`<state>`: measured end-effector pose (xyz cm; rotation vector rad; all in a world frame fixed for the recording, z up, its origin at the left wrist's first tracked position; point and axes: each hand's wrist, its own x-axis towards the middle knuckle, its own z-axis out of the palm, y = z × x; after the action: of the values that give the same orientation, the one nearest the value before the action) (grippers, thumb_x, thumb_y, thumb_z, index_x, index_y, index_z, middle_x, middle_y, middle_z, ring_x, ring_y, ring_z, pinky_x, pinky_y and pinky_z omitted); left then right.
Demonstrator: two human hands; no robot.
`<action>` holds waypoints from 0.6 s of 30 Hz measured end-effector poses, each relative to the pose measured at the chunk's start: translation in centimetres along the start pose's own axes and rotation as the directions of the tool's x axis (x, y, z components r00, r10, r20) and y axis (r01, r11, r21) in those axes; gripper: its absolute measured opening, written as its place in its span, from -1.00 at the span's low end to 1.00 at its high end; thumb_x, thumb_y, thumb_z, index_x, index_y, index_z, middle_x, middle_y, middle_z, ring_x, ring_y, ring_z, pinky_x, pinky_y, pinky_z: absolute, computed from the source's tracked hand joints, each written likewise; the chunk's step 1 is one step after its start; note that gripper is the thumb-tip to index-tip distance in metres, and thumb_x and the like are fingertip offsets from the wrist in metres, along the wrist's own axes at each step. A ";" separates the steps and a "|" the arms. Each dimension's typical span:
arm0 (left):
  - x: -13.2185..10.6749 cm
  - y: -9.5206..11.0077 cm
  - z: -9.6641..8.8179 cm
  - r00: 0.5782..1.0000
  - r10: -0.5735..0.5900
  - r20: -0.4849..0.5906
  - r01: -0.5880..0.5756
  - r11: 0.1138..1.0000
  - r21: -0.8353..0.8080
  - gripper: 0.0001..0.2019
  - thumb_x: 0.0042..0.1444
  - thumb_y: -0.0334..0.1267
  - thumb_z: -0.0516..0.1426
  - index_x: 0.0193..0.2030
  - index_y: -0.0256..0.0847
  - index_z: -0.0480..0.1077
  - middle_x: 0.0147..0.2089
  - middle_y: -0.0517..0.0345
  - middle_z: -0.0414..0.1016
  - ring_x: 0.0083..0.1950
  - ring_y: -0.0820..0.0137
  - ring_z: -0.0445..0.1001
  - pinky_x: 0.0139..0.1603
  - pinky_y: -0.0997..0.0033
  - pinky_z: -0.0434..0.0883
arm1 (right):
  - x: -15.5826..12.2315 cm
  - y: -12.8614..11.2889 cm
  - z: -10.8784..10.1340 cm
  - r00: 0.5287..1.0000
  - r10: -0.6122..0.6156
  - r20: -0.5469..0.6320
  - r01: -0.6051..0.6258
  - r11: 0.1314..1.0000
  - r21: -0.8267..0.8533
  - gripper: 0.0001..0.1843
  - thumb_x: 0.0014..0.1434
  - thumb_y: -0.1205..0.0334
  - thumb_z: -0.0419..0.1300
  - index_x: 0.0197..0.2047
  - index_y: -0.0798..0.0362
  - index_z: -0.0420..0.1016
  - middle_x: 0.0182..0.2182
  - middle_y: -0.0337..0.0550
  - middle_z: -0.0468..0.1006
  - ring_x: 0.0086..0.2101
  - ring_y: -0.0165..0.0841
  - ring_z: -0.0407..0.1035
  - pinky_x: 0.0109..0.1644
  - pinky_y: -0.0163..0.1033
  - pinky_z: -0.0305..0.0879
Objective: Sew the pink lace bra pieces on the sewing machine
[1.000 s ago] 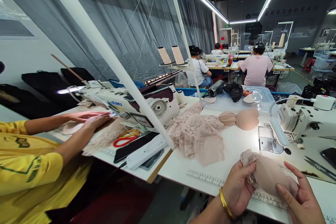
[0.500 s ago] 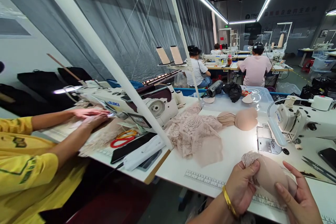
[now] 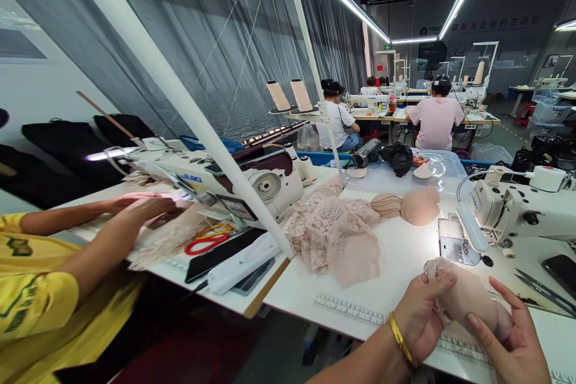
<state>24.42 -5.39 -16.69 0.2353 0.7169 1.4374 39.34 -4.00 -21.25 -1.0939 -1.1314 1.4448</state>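
Note:
My left hand (image 3: 420,318), with a gold bangle on the wrist, pinches the lace edge of a beige padded bra cup (image 3: 470,297) at the near edge of the white table (image 3: 405,258). My right hand (image 3: 513,339) cradles the cup's other side from below, fingers curled round it. A pile of beige lace fabric (image 3: 335,234) lies to the left of my hands. A stack of beige foam cups (image 3: 411,204) sits farther back. My white sewing machine (image 3: 517,207) stands at the right.
A person in a yellow shirt (image 3: 40,306) works at the neighbouring Juki machine (image 3: 225,180) on the left, with red scissors (image 3: 207,245) beside it. Thread snips (image 3: 542,291) and a phone (image 3: 560,270) lie at the right. More people sit sewing at the back.
My hands have shifted slightly right and turned the cup, left thumb and fingers closing higher on its lace edge. The neighbour's hands have slid a little left along their fabric.

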 end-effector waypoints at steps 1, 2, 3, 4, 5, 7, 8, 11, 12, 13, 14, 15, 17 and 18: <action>0.2 -0.1 0.1 1.000 -0.006 -0.017 0.006 1.000 0.006 -0.44 -0.27 -0.10 0.57 -0.15 -0.39 0.62 -0.18 -0.09 0.62 -0.21 0.31 0.55 -0.14 0.40 0.47 | 0.0 0.0 0.0 1.000 -0.003 0.004 0.003 1.000 -0.003 0.06 0.08 -0.15 0.49 0.49 -0.06 0.12 -0.14 -0.10 0.73 -0.15 -0.15 0.62 -0.06 -0.17 0.57; 0.3 -0.1 0.3 0.999 -0.012 -0.032 0.012 1.000 0.005 -0.44 -0.30 -0.12 0.58 -0.17 -0.38 0.62 -0.19 -0.07 0.62 -0.23 0.33 0.54 -0.15 0.41 0.47 | 0.0 -0.1 -0.1 1.000 0.000 0.010 0.000 1.000 -0.006 0.08 0.08 -0.16 0.49 0.50 -0.07 0.10 -0.14 -0.09 0.72 -0.13 -0.14 0.62 -0.04 -0.15 0.57; 0.4 0.1 0.3 0.999 -0.018 -0.041 0.018 1.000 0.002 -0.44 -0.31 -0.14 0.58 -0.17 -0.37 0.61 -0.18 -0.06 0.62 -0.22 0.33 0.54 -0.15 0.42 0.47 | -0.1 0.0 -0.2 1.000 0.007 0.021 -0.007 1.000 -0.012 0.10 0.08 -0.16 0.49 0.52 -0.09 0.07 -0.12 -0.09 0.72 -0.10 -0.13 0.62 -0.01 -0.14 0.56; 0.5 0.4 0.4 0.999 -0.021 -0.040 0.021 1.000 0.000 -0.45 -0.30 -0.14 0.58 -0.16 -0.35 0.61 -0.16 -0.06 0.62 -0.19 0.32 0.55 -0.13 0.41 0.47 | -0.1 0.0 -0.6 0.999 0.014 0.041 -0.014 1.000 -0.022 0.12 0.08 -0.16 0.49 0.53 -0.11 0.03 -0.10 -0.09 0.71 -0.08 -0.13 0.61 0.00 -0.14 0.55; 0.4 0.9 0.3 1.000 -0.023 -0.021 0.023 1.000 0.007 -0.46 -0.27 -0.13 0.57 -0.14 -0.32 0.61 -0.13 -0.05 0.63 -0.15 0.31 0.56 -0.10 0.40 0.48 | -0.1 0.1 -1.0 0.997 0.022 0.071 -0.020 0.999 -0.037 0.13 0.09 -0.17 0.48 0.54 -0.13 -0.01 -0.09 -0.10 0.71 -0.07 -0.14 0.61 0.01 -0.14 0.55; 0.2 2.3 0.1 0.996 -0.019 0.092 0.013 0.997 0.073 -0.46 -0.20 -0.06 0.55 -0.10 -0.27 0.61 -0.08 -0.03 0.63 -0.06 0.28 0.57 -0.01 0.36 0.47 | 0.2 0.3 -2.4 0.988 0.021 0.154 -0.007 0.996 -0.089 0.09 0.16 -0.17 0.43 0.55 -0.16 -0.08 -0.11 -0.13 0.69 -0.10 -0.18 0.61 0.00 -0.17 0.53; 0.0 3.1 -0.1 0.983 -0.029 0.184 -0.001 0.988 0.157 -0.45 -0.19 -0.02 0.54 -0.09 -0.25 0.61 -0.08 0.00 0.64 -0.04 0.26 0.57 0.02 0.35 0.47 | 0.5 0.4 -3.2 0.980 -0.003 0.200 0.029 0.992 -0.125 0.02 0.20 -0.17 0.39 0.54 -0.17 -0.06 -0.12 -0.14 0.68 -0.12 -0.20 0.60 -0.01 -0.19 0.53; 0.0 5.7 -0.8 0.819 -0.203 0.536 -0.198 0.778 0.596 -0.57 -0.17 -0.04 0.52 -0.20 -0.21 0.61 -0.16 0.12 0.65 -0.06 0.20 0.57 0.06 0.31 0.43 | 2.6 -0.3 -5.5 0.918 -0.164 0.362 0.282 0.910 -0.303 -0.50 0.37 -0.08 0.21 0.30 -0.17 0.33 -0.16 -0.12 0.63 -0.15 -0.20 0.57 -0.09 -0.24 0.51; 0.2 6.3 -0.9 0.719 -0.296 0.629 -0.365 0.610 0.704 -0.69 -0.11 -0.12 0.49 -0.27 -0.19 0.60 -0.17 0.15 0.65 -0.06 0.19 0.57 0.10 0.27 0.40 | 3.7 -0.8 -5.9 0.867 -0.229 0.443 0.411 0.831 -0.374 -0.70 0.43 -0.02 0.14 0.14 -0.15 0.46 -0.18 -0.11 0.62 -0.18 -0.20 0.56 -0.14 -0.24 0.50; 0.7 6.8 -0.9 0.620 -0.390 0.681 -0.552 0.400 0.732 -0.83 -0.03 -0.24 0.43 -0.34 -0.18 0.57 -0.15 0.16 0.66 -0.03 0.18 0.57 0.17 0.22 0.35 | 5.0 -1.4 -6.2 0.796 -0.271 0.541 0.542 0.717 -0.438 -0.77 0.47 0.06 0.07 -0.03 -0.14 0.54 -0.24 -0.13 0.62 -0.25 -0.22 0.54 -0.21 -0.24 0.48; 1.3 7.0 -0.8 0.541 -0.468 0.699 -0.717 0.178 0.674 -0.92 0.02 -0.35 0.36 -0.39 -0.17 0.54 -0.11 0.14 0.66 0.02 0.16 0.56 0.23 0.14 0.29 | 6.4 -2.0 -6.2 0.686 -0.329 0.650 0.695 0.561 -0.450 -0.75 0.49 0.14 0.04 -0.10 -0.13 0.56 -0.23 -0.13 0.63 -0.23 -0.22 0.52 -0.15 -0.19 0.46; 2.1 7.2 -0.7 0.493 -0.521 0.697 -0.825 -0.025 0.565 -0.90 0.04 -0.45 0.29 -0.41 -0.18 0.52 -0.06 0.12 0.65 0.09 0.15 0.53 0.28 0.07 0.21 | 7.9 -2.6 -5.9 0.551 -0.372 0.747 0.826 0.369 -0.425 -0.75 0.49 0.20 0.04 -0.09 -0.12 0.57 -0.19 -0.14 0.65 -0.18 -0.20 0.50 -0.07 -0.14 0.44; 4.0 7.1 -0.3 0.485 -0.580 0.654 -0.874 -0.299 0.383 -0.82 -0.01 -0.57 0.23 -0.39 -0.19 0.52 0.04 0.09 0.63 0.18 0.13 0.48 0.28 -0.03 0.14 | 10.5 -3.2 -5.2 0.359 -0.365 0.859 0.928 0.041 -0.370 -0.71 0.50 0.30 0.01 -0.09 -0.08 0.57 -0.12 -0.13 0.67 -0.12 -0.19 0.47 -0.06 -0.10 0.39; 5.0 7.0 -0.1 0.499 -0.603 0.622 -0.866 -0.362 0.345 -0.81 -0.03 -0.58 0.24 -0.37 -0.19 0.52 0.07 0.10 0.62 0.18 0.13 0.48 0.24 -0.03 0.16 | 11.5 -3.2 -4.8 0.322 -0.350 0.880 0.932 -0.044 -0.359 -0.69 0.49 0.34 0.00 -0.11 -0.05 0.57 -0.10 -0.11 0.67 -0.12 -0.20 0.46 -0.11 -0.14 0.37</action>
<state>18.47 0.41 -14.36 2.6958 0.8082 0.1271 42.96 8.28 -19.87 -0.3443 -2.6271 0.0491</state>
